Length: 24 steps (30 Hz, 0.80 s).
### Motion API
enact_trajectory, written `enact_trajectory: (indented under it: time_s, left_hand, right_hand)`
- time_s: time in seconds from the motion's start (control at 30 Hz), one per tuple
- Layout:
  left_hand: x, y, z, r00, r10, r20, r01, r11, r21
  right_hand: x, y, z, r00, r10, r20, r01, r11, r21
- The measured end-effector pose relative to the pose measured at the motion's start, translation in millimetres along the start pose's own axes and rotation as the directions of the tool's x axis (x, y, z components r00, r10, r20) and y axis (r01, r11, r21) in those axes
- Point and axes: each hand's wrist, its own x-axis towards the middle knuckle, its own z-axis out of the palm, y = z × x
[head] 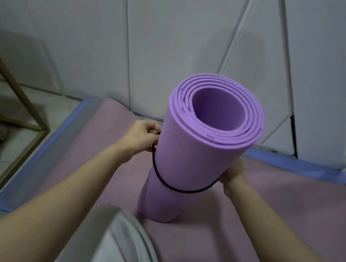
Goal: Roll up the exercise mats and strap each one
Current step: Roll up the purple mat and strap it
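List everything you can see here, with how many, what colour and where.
Blue mat: one, blue, flat, lowest layer, edges showing.
Pink mat: one, pink, flat on the blue mat.
Purple mat: one, purple, rolled, standing on end on the pink mat.
Cord: one, black, looped round the purple mat.
Grey thing: one, blurred, bottom middle; cannot tell what.
Frame: one, gold, far left.
Wall panels: several, white, behind.
Left hand: pinches the cord.
Right hand: at the roll's right, fingers hidden.
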Motion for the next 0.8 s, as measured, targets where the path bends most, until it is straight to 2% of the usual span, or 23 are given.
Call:
enact_trajectory:
  time_s: [0.17,0.3,0.47,0.57,0.67,0.8]
  left_hand:
    - [8,-21,4,0.994,0.08,-0.078,-0.089,0.988,-0.125]
    - [16,-43,17,0.962,0.17,-0.215,-0.185,0.982,-0.048]
    - [15,-51,34,0.95,0.249,-0.188,-0.244,0.969,0.051]
    - [9,-61,38,0.94,0.298,-0.166,-0.254,0.937,0.241]
    - [1,-72,42,0.971,0.21,-0.113,-0.167,0.936,0.311]
    - [3,-65,37,0.984,0.166,-0.064,-0.144,0.954,0.264]
  right_hand:
    - [10,-2,5,0.998,0.058,-0.024,-0.055,0.994,0.097]
    - [16,-5,9,0.994,0.095,-0.048,-0.088,0.989,0.121]
    - [19,0,10,0.991,0.05,-0.126,-0.033,0.99,0.138]
    - [20,10,12,0.987,0.044,-0.153,-0.021,0.989,0.148]
    - [20,25,15,0.981,0.054,-0.185,-0.028,0.99,0.138]
    - [28,29,13,0.984,0.015,-0.179,-0.015,1.0,0.004]
